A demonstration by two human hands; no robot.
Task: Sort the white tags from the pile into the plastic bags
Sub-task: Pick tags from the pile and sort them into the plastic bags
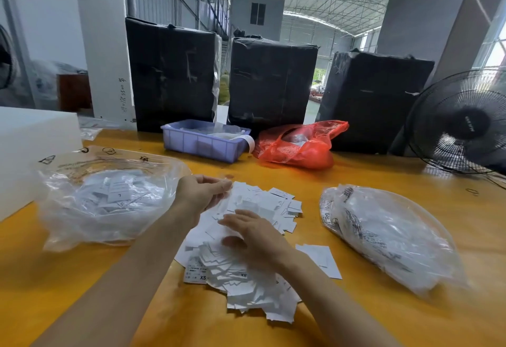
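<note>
the tag pile [246, 259] runs lengthwise away from the person on the desk [383, 319]. left hand [204, 192] pinches tags; right hand [253, 237], blurred, lies flat, hiding the pile's middle.

The wooden table top [383, 177] is warm orange-yellow. The pile of small paper tags [254, 251] is white with little black print, some reading "XS". The two clear plastic bags, left [106, 198] and right [388, 234], are transparent with dark printed text and symbols. The ribbed plastic bin [202, 145] is pale lilac-blue. The thin crumpled plastic bag [298, 145] is translucent red. The three wrapped boxes [271, 83] are black. The round-grilled electric fan [462, 122] is black.
</note>
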